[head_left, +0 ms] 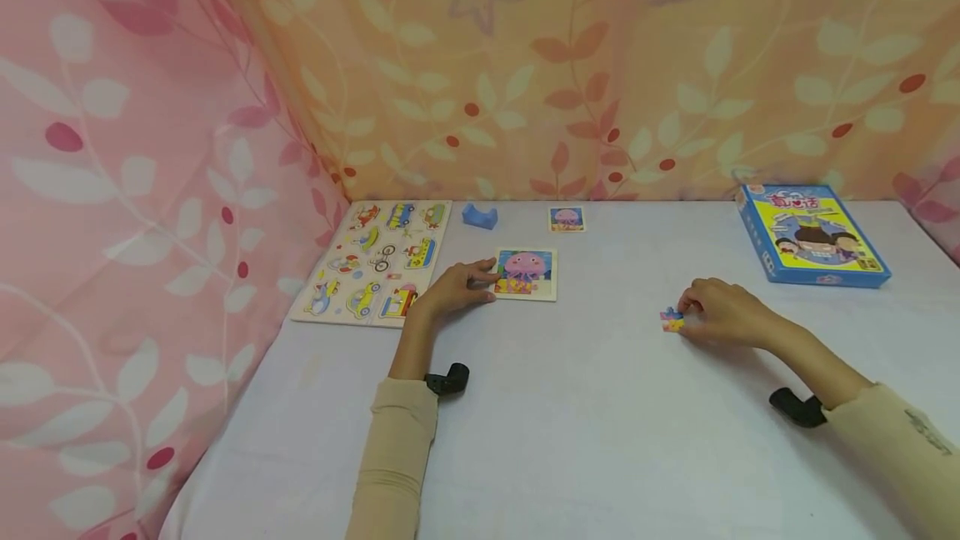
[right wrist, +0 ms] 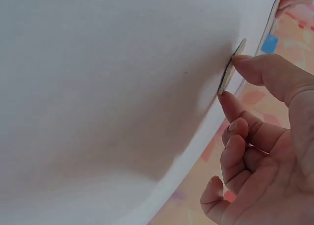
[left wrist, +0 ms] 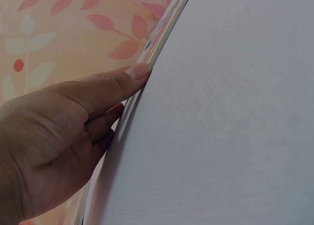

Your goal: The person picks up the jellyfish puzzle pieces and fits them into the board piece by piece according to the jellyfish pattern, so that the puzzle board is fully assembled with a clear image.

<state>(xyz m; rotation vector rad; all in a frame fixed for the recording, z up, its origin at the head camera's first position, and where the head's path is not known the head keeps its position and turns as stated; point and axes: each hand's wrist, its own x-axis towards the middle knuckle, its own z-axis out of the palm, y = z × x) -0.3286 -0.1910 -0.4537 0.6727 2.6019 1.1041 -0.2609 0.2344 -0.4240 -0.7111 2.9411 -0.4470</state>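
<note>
A small jigsaw puzzle in a cream frame (head_left: 554,275) lies on the table, showing a pink jellyfish; its lower right part is bare and pale. My left hand (head_left: 452,287) rests at the frame's left edge, fingers loosely bent. In the left wrist view the thumb (left wrist: 139,71) touches that thin edge. Out to the right, my right hand (head_left: 726,315) pinches a colourful jigsaw piece (head_left: 672,321) between thumb and index finger, at or just above the table. The right wrist view shows this piece (right wrist: 228,72) edge-on, its picture side hidden.
Left of the puzzle lies a wooden vehicle puzzle board (head_left: 352,317). Behind stand a blue plastic holder (head_left: 480,217) and a small jellyfish card (head_left: 567,219). A blue and yellow game box (head_left: 817,236) sits at the back right. Patterned fabric (head_left: 555,65) hangs behind the table.
</note>
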